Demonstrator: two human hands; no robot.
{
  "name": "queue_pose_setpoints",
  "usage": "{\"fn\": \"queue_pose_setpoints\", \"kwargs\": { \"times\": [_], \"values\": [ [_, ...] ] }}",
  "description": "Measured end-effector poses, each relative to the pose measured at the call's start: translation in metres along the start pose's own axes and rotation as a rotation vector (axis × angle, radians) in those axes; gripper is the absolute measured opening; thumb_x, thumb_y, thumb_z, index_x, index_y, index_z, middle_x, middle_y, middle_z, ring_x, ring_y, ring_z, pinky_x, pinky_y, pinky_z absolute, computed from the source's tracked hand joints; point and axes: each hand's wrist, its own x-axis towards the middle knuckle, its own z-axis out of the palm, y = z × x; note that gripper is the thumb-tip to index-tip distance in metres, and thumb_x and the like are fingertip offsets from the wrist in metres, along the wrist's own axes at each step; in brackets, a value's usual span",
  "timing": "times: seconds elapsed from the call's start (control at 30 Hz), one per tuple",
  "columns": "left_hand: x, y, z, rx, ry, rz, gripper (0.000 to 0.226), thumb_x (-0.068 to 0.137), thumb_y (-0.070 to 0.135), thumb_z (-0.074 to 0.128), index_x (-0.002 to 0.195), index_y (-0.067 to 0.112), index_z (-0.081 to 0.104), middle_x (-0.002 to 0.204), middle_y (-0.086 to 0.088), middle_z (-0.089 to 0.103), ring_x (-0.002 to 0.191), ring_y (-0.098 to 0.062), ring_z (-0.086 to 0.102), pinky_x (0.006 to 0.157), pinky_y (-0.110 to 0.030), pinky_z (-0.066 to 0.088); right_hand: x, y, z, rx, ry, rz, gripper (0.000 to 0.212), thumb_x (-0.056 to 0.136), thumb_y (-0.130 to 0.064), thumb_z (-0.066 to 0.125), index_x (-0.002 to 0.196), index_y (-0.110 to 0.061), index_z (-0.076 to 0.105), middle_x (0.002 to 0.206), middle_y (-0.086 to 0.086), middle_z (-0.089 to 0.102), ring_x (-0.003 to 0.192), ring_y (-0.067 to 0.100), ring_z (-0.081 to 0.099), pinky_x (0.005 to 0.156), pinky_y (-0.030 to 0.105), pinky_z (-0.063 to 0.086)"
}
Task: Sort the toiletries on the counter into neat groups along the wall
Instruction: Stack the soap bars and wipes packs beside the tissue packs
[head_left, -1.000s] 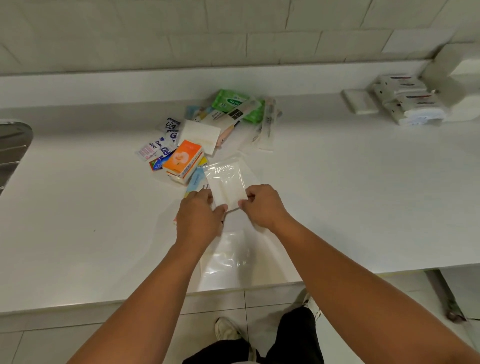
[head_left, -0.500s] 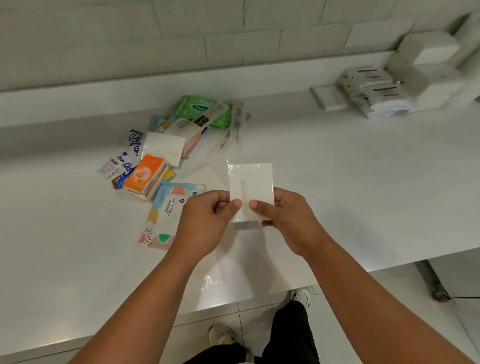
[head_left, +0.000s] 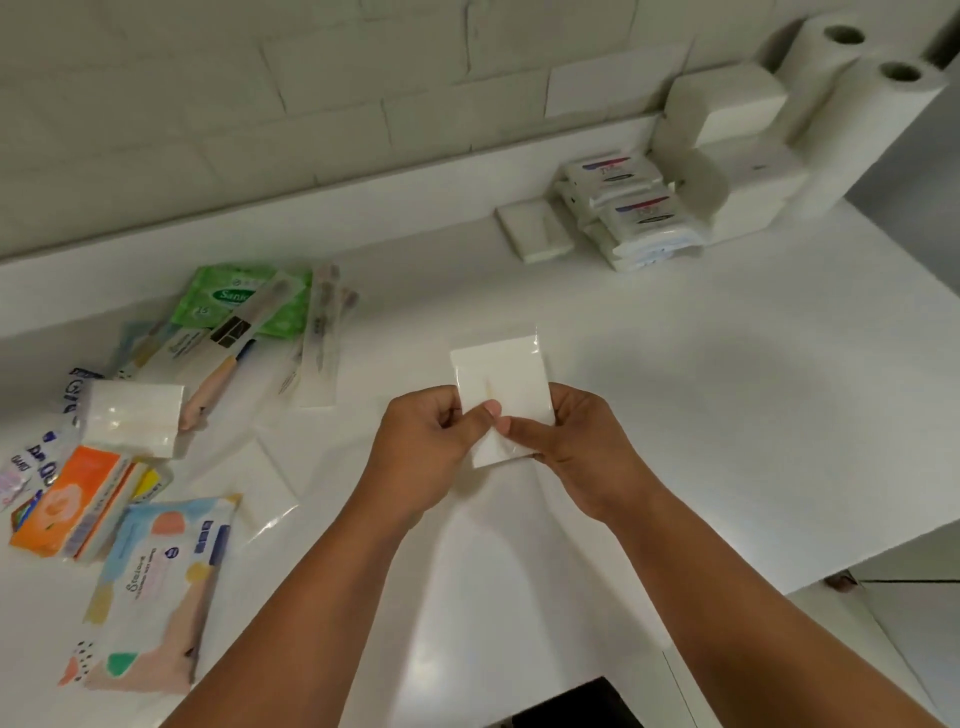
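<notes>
Both hands hold a small white tissue pack (head_left: 511, 379) in clear wrap above the middle of the white counter (head_left: 701, 415). My left hand (head_left: 426, 447) pinches its lower left edge; my right hand (head_left: 576, 441) grips its lower right side. A loose pile lies at the left: a green wipes pack (head_left: 218, 299), wrapped toothbrushes (head_left: 322, 322), another white tissue pack (head_left: 132, 423), an orange box (head_left: 72, 499), a pastel wipes pack (head_left: 156, 587) and small sachets (head_left: 31, 462). By the wall at the right sit stacked white wipes packs (head_left: 631, 208) and a white soap bar (head_left: 535, 228).
Two paper rolls (head_left: 852, 104) and white boxes (head_left: 727, 109) stand in the far right corner against the tiled wall. An empty clear sleeve (head_left: 260, 483) lies flat near the pile. The counter's front edge runs just below my forearms, with floor beyond on the right.
Both hands lifted the white tissue pack off the pile and carried it right, toward the counter's middle. The view swung right, bringing the paper rolls in. The pastel wipes pack is uncovered.
</notes>
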Motion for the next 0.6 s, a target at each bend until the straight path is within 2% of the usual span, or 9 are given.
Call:
{"fn": "queue_pose_setpoints", "kwargs": {
  "times": [0.1, 0.13, 0.2, 0.27, 0.33, 0.43, 0.47, 0.53, 0.6],
  "values": [
    [0.038, 0.015, 0.028, -0.006, 0.015, 0.006, 0.045, 0.085, 0.038, 0.076, 0.079, -0.005, 0.062, 0.064, -0.011, 0.054, 0.059, -0.017, 0.046, 0.059, -0.031, 0.038, 0.030, -0.014, -0.034, 0.005, 0.019, -0.010, 0.030, 0.084, -0.006, 0.074, 0.113, -0.004, 0.070, 0.111, 0.018, 0.072, 0.105, 0.038, 0.068, 0.097, 0.061, 0.049],
    [0.054, 0.020, 0.039, -0.006, 0.010, 0.010, 0.047, 0.083, 0.041, 0.076, 0.081, -0.004, 0.064, 0.068, -0.016, 0.060, 0.060, -0.020, 0.051, 0.059, -0.034, 0.043, 0.042, -0.019, -0.047, 0.009, 0.030, -0.016, 0.029, 0.084, -0.006, 0.075, 0.113, -0.004, 0.071, 0.110, 0.019, 0.072, 0.105, 0.039, 0.068, 0.096, 0.061, 0.049],
    [0.078, 0.030, 0.056, -0.016, 0.013, 0.034, 0.057, 0.076, 0.052, 0.075, 0.089, -0.003, 0.066, 0.086, -0.028, 0.066, 0.068, -0.035, 0.062, 0.067, -0.049, 0.056, 0.063, -0.027, -0.066, 0.020, 0.040, -0.026, 0.028, 0.084, -0.005, 0.074, 0.112, -0.003, 0.071, 0.110, 0.019, 0.072, 0.104, 0.039, 0.068, 0.096, 0.060, 0.050],
    [0.102, 0.035, 0.069, -0.028, 0.022, 0.028, 0.052, 0.077, 0.051, 0.075, 0.091, 0.001, 0.069, 0.091, -0.027, 0.069, 0.080, -0.047, 0.066, 0.075, -0.060, 0.057, 0.084, -0.034, -0.083, 0.026, 0.044, -0.033, 0.027, 0.084, -0.005, 0.074, 0.111, -0.003, 0.071, 0.109, 0.018, 0.073, 0.102, 0.038, 0.069, 0.095, 0.058, 0.052],
    [0.126, 0.042, 0.081, -0.049, 0.047, 0.037, 0.036, 0.084, 0.040, 0.076, 0.083, 0.004, 0.070, 0.080, -0.023, 0.069, 0.068, -0.043, 0.060, 0.067, -0.049, 0.055, 0.105, -0.040, -0.099, 0.015, 0.058, -0.036, 0.028, 0.084, -0.006, 0.075, 0.111, -0.002, 0.070, 0.107, 0.019, 0.073, 0.099, 0.037, 0.070, 0.091, 0.058, 0.054],
    [0.155, 0.049, 0.098, -0.043, 0.087, 0.038, 0.036, 0.088, 0.035, 0.073, 0.082, 0.000, 0.068, 0.074, -0.027, 0.060, 0.060, -0.021, 0.046, 0.061, -0.032, 0.041, 0.136, -0.045, -0.115, -0.070, 0.111, -0.064, 0.025, 0.083, -0.010, 0.076, 0.107, -0.005, 0.070, 0.100, 0.013, 0.075, 0.093, 0.030, 0.073, 0.087, 0.053, 0.057],
    [0.165, 0.051, 0.102, -0.038, 0.099, 0.025, 0.031, 0.090, 0.033, 0.072, 0.078, 0.004, 0.070, 0.070, -0.023, 0.061, 0.058, -0.017, 0.046, 0.060, -0.028, 0.041, 0.146, -0.046, -0.119, -0.136, 0.144, -0.086, 0.023, 0.083, -0.013, 0.076, 0.105, -0.009, 0.071, 0.097, 0.008, 0.076, 0.090, 0.026, 0.073, 0.086, 0.051, 0.058],
    [0.183, 0.054, 0.107, -0.019, 0.136, 0.006, 0.030, 0.091, 0.029, 0.072, 0.064, 0.016, 0.067, 0.056, 0.000, 0.058, 0.052, -0.010, 0.046, 0.057, -0.023, 0.041, 0.161, -0.046, -0.121, -0.293, 0.213, -0.148, 0.019, 0.085, -0.019, 0.073, 0.103, -0.017, 0.069, 0.094, -0.001, 0.075, 0.087, 0.019, 0.072, 0.085, 0.048, 0.058],
    [0.203, 0.056, 0.110, 0.022, 0.192, 0.000, 0.039, 0.090, 0.031, 0.072, 0.058, 0.013, 0.060, 0.053, 0.005, 0.051, 0.051, -0.011, 0.045, 0.056, -0.024, 0.039, 0.174, -0.046, -0.121, -0.419, 0.251, -0.210, 0.022, 0.089, -0.021, 0.067, 0.111, -0.020, 0.064, 0.096, -0.006, 0.072, 0.085, 0.015, 0.069, 0.084, 0.041, 0.057]
  ]
}}
